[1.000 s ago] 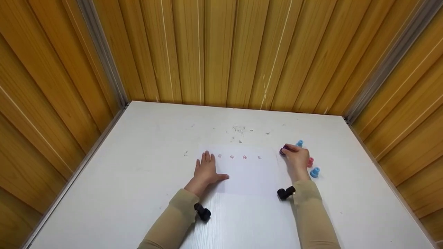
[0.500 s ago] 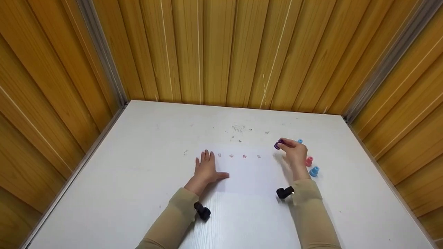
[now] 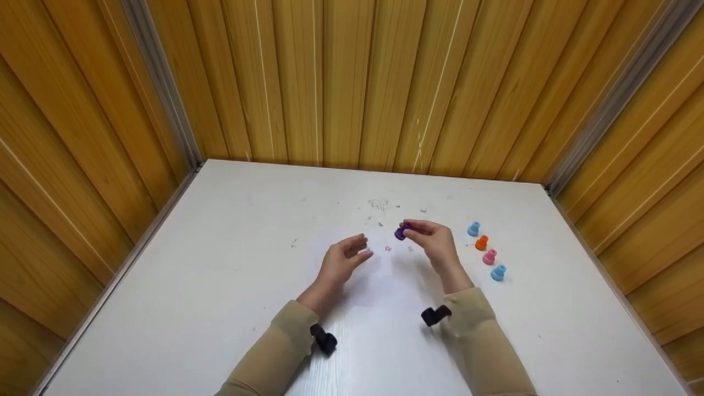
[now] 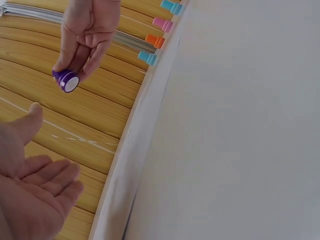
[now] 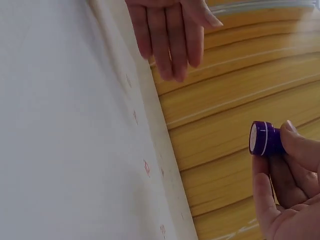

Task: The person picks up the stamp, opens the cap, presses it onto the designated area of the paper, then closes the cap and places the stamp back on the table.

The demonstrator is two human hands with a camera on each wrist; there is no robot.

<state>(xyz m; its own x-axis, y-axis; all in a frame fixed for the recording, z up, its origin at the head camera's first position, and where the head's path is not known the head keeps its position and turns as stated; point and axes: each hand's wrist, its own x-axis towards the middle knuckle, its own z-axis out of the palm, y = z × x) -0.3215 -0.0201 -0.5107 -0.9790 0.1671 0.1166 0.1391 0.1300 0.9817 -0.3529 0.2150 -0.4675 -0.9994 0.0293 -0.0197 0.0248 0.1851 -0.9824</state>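
Observation:
My right hand (image 3: 437,245) pinches a small purple stamp (image 3: 400,234) between thumb and fingers, raised over the far part of a white paper sheet (image 3: 385,294). The stamp's round whitish end face (image 5: 253,138) shows in the right wrist view. Facing it, my left hand (image 3: 338,264) is lifted over the sheet's left side, fingers slightly bent, thumb apart, nothing between them. A row of small red printed marks (image 5: 146,168) runs along the sheet; in the head view my left fingertips cover part of that row.
To the right of the paper, a light blue stamp (image 3: 473,229), an orange stamp (image 3: 482,242), a pink stamp (image 3: 489,257) and another light blue stamp (image 3: 499,273) stand in a line. Dark smudges (image 3: 378,204) mark the white table behind the sheet. Wood-grained panels (image 3: 341,82) enclose it.
My right hand has lifted the purple stamp from beside the paper and carried it left, uncovering the orange stamp. My left hand, earlier flat on the sheet, has risen and turned toward the stamp.

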